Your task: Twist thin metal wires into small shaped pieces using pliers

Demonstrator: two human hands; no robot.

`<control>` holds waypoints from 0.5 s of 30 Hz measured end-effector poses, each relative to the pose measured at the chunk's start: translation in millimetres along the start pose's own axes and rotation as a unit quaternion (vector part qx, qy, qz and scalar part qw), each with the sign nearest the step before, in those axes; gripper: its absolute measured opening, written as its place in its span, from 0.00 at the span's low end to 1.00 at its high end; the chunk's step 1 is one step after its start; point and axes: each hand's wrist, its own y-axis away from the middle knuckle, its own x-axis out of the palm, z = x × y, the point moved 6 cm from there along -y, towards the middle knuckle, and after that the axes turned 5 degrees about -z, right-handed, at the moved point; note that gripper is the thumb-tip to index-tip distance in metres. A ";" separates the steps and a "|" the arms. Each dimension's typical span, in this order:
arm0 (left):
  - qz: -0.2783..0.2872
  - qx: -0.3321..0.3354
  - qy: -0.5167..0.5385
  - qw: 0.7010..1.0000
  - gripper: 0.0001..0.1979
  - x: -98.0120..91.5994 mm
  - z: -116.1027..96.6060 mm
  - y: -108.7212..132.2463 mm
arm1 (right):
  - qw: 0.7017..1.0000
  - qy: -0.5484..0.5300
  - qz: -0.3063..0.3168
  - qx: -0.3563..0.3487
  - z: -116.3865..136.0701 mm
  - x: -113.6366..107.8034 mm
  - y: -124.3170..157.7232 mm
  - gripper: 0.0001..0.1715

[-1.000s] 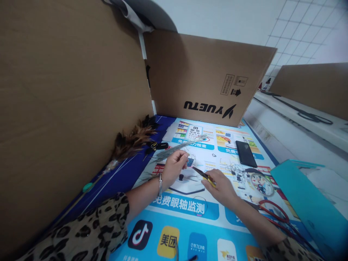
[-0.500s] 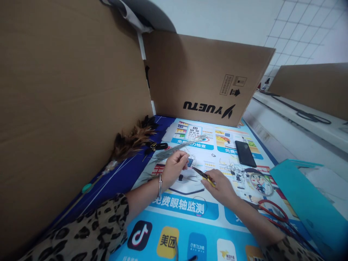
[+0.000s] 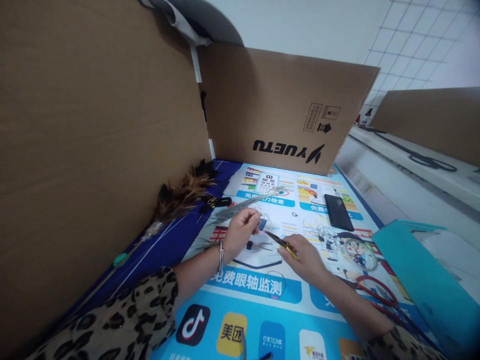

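My right hand [image 3: 305, 256] is closed round the yellow handles of needle-nose pliers [image 3: 279, 240], whose dark jaws point left. Across from the tip, my left hand [image 3: 243, 231] is closed in a pinch; what it holds is too fine to make out. Behind the left hand lies a bundle of thin silvery wires [image 3: 251, 201], slanting away to the right. Loose dark wire pieces [image 3: 325, 240] are scattered to the right of the pliers, beside a clear round dish [image 3: 360, 254] with small bits in it.
A black phone [image 3: 339, 212] lies at the back right. Red-handled scissors [image 3: 377, 290] rest near my right forearm, beside a teal box [image 3: 423, 280]. Brown feathers [image 3: 183, 192] lie along the cardboard wall [image 3: 93, 125] on the left. Another cardboard panel [image 3: 285, 105] closes off the back.
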 end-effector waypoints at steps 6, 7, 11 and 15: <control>-0.001 -0.011 0.009 1.000 0.12 0.3 -0.4 0.3 | 1.000 0.012 -0.011 -0.005 -0.4 -1.4 0.1 0.16; 0.001 -0.010 0.009 1.000 0.12 0.3 -0.8 0.3 | 1.000 0.012 -0.015 -0.005 -0.6 -1.9 0.0 0.16; 0.018 -0.002 0.005 1.000 0.11 0.7 -1.6 -0.2 | 1.000 0.009 -0.017 -0.001 -2.6 -2.2 -0.4 0.15; 0.028 -0.008 0.012 0.999 0.11 0.9 1.2 -0.9 | 0.999 0.016 -0.032 0.001 -6.1 -3.5 -0.8 0.15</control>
